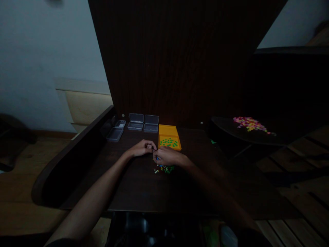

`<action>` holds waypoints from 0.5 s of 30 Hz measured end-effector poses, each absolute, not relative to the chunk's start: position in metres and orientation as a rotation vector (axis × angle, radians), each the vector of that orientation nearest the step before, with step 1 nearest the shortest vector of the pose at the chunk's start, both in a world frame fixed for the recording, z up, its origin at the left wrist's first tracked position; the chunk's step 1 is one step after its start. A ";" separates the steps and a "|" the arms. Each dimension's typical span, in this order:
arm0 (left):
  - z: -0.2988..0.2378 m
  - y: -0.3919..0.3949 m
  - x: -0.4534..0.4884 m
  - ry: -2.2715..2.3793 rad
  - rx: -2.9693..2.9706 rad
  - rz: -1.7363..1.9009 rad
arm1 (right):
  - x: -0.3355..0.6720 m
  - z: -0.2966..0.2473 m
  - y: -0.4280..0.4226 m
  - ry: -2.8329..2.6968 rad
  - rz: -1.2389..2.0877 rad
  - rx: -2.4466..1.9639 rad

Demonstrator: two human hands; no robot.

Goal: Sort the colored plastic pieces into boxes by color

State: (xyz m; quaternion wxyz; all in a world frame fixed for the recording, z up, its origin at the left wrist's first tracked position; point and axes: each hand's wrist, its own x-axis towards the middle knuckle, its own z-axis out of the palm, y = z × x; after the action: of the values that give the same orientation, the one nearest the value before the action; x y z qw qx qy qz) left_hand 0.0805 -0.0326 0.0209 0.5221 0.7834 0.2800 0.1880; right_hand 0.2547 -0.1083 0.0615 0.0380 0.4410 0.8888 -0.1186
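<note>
My left hand (144, 147) and my right hand (166, 155) meet over the dark desk, fingers curled in and close together. Whatever lies between their fingertips is too small and dim to name. Beneath my right hand sits a pile of small mixed pieces (167, 169), green, blue, yellow and pale. Just beyond that hand stands an orange box (168, 130) with its lid raised. Several small green pieces (169, 142) are scattered in its tray.
Two clear lidded boxes (135, 125) stand open at the back of the desk (138, 192), with another clear box (114, 134) to their left. A raised side panel (74, 157) edges the left. Colourful small pieces (250, 124) are heaped on a dark surface at right.
</note>
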 end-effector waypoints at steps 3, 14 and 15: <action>0.021 -0.033 0.081 0.671 1.860 0.450 | 0.260 0.066 -0.105 2.755 -0.375 1.359; 0.017 -0.033 0.085 0.730 1.789 0.494 | 0.300 0.077 -0.049 2.585 -0.143 1.860; 0.017 -0.033 0.085 0.735 1.785 0.495 | 0.300 0.072 -0.043 2.574 -0.150 1.861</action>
State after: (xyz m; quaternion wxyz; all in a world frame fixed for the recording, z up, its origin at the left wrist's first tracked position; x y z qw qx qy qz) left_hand 0.0849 -0.0327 0.0169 0.5433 0.7519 0.3097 0.2084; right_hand 0.2998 -0.0434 0.0723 -0.0192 0.5851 0.8094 -0.0473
